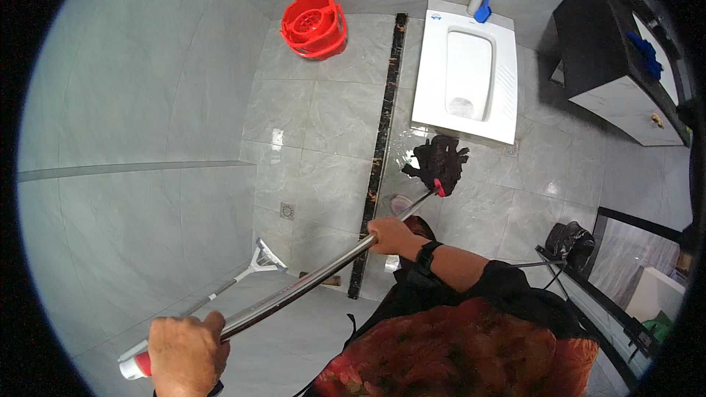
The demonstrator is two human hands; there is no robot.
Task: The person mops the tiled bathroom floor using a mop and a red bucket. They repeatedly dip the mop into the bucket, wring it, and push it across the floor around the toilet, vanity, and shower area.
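A mop with a long metal pole (309, 279) slants from the lower left up to the middle of the view. My left hand (187, 351) is closed round its upper end, near a red and white cap (136, 365). Farther down the pole, my right hand (391, 238) grips it, a dark band on the wrist. The dark, wet mop head (440, 163) lies spread on the tiles just in front of the white squat toilet (468, 77). A red joint (439, 187) links pole and mop head. Wet patches shine beside it.
A red mop bucket (314, 26) stands at the far left. A dark raised strip (385, 140) divides the floor. A white squeegee (262, 257) leans at the left wall. A blue brush (487, 0) is behind the toilet; a dark cabinet (596, 37) stands right, a black bag (570, 244) below.
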